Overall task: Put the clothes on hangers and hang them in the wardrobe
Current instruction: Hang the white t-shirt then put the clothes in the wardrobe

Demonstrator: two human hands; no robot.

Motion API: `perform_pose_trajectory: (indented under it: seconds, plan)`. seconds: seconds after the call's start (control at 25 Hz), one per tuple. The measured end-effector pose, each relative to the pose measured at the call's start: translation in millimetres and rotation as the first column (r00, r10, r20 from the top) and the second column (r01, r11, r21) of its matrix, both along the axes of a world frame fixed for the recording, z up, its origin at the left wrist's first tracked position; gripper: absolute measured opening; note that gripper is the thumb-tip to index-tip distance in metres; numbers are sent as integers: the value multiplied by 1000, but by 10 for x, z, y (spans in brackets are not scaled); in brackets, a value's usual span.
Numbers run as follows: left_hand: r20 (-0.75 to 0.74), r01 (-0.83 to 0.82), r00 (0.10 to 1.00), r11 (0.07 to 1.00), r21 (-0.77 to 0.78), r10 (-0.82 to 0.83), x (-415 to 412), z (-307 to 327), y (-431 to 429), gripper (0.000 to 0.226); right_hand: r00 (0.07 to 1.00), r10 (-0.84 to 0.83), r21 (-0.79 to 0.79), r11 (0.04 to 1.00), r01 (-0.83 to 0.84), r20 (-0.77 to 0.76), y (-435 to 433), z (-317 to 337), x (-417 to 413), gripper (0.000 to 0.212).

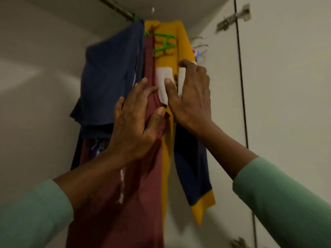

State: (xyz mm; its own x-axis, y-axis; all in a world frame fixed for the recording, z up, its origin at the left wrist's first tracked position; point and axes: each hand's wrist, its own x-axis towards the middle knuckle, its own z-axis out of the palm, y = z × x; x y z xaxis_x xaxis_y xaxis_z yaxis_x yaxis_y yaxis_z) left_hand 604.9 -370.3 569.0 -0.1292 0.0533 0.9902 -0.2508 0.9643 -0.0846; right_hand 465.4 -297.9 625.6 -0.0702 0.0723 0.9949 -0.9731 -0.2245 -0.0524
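- 3 clothes are hanging side by side under the rail [114,7] at the top of the wardrobe. A dark blue top [111,77] is on the left, a dark red top [136,185] is in the middle, and a yellow top [170,33] is on the right.
- A green hanger [163,44] is showing against the upper part of the yellow top.
- The left hand [136,120] is lying open on the dark red top, with its fingers spread and pressing the cloth.
- The right hand [192,97] is gripping the yellow top. Its thumb is pressing on a white patch and its fingers are curling round the right edge.
- The 2 hands are sitting just beside each other, with their thumbs close together.
- Bare wire hangers [199,42] are hanging just above the right hand, near the white wardrobe door [277,86].
- Light green sleeves [286,203] are covering both arms.
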Motion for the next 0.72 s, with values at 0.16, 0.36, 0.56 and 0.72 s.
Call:
perform_pose_trajectory:
  seconds: [0.16, 0.36, 0.56, 0.72]
  plan:
    - [83, 336, 932, 926, 169, -353, -410, -917, 680, 49, 995, -100, 215, 971, 103, -26, 949, -1108, -431, 48]
    - [296, 428, 761, 789, 440, -578, -925, -2255, 1894, 51, 957, -246, 494, 858, 141, 154, 2469, -2721, -815, 35]
    - [403, 435, 480, 611, 662, -779, -1208, -3586, 3370, 47, 750, -473, 586, 798, 142, 462, 4244, -4288, -628, 31]
    - [427, 368, 286, 510, 778, -858, -1347, -4389, 4629, 42, 483, -610, 613, 770, 177, 628, 5677, -5125, -286, 25]
